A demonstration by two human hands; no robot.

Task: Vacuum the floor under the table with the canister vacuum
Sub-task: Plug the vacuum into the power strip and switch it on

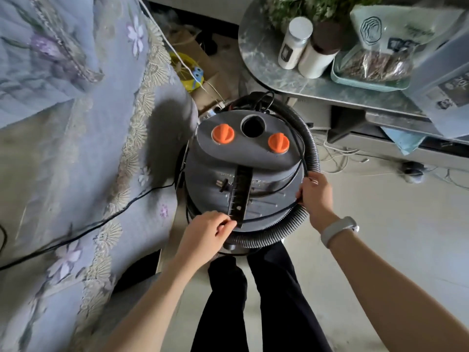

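Standing at frame centre, the canister vacuum rests on the floor between our feet and the bench. Its grey lid carries two orange knobs and an open port. A ribbed hose and black cord encircle the lid. Our left hand pinches the cord beside the black strap; our right hand grips cord and hose at the right rim. A floral bedspread fills the left of frame.
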